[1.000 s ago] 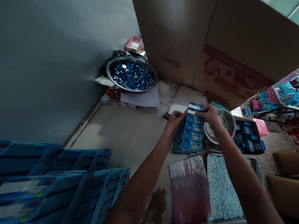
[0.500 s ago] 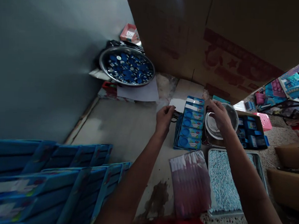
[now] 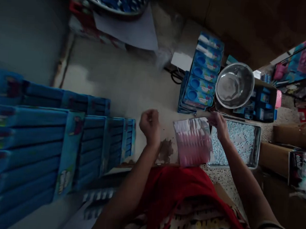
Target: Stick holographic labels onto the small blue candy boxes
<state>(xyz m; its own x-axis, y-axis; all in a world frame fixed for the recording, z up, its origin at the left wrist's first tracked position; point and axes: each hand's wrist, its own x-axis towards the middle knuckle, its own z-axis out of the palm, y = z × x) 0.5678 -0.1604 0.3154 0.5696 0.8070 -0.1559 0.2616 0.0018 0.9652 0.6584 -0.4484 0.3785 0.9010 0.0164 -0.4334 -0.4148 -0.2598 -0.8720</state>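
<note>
My left hand [image 3: 150, 125] hovers over the pale tabletop, fingers curled into a loose fist; whether anything is inside is hidden. My right hand [image 3: 217, 124], somewhat blurred, is over the top left corner of a metal tray [image 3: 257, 147] of small pale blue and white pieces. Its fingers are loosely extended, with no object visible in them. Beside it lies a stack of shiny pink and silver plastic packaging [image 3: 194, 140]. Blue printed flat boxes [image 3: 202, 74] stand piled above that. A round metal bowl [image 3: 235, 86] is just to their right.
Tall stacks of blue boxes [image 3: 39, 136] fill the left side. A wide basin [image 3: 117, 6] of blue and silver pieces is at the top, by the wall. A large cardboard box [image 3: 250, 27] rises behind. Right of the bowl is an open carton [image 3: 273, 103] of blue packets.
The view has tilted down. My right hand has moved from the bowl toward me, to the tray's corner. My left hand has drawn back from beside the piled boxes.
</note>
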